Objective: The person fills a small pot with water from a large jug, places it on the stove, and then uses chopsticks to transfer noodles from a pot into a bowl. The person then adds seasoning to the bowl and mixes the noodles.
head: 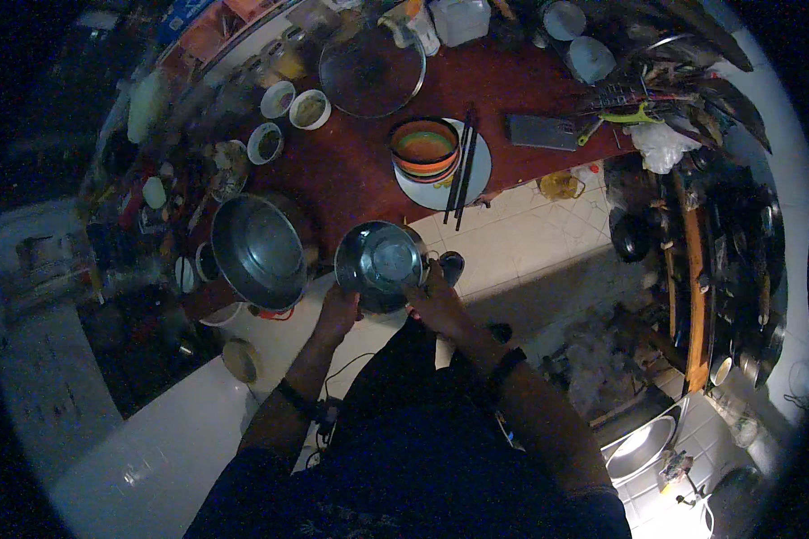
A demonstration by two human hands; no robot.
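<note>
A shiny metal bowl [381, 264] is held before my body, past the front edge of the reddish-brown table [357, 178]. My left hand [340, 311] grips its near left rim. On its right side my right hand [438, 300] holds the bowl and, it seems, a dark-ended utensil [452, 266] whose full shape is hidden. A larger metal pot [259, 252] stands to the left of the bowl. Beyond the bowl, stacked orange and green bowls [425, 145] sit on a white plate [478, 165], with dark chopsticks [465, 168] laid across it.
Small white cups [310, 110] and a glass lid [372, 71] lie at the back left. A flat dark slab [541, 131] rests near the table's right edge, beside a green-handled tool [627, 116]. To the lower right is a metal sink basin [640, 448]. A cable [344, 367] hangs below.
</note>
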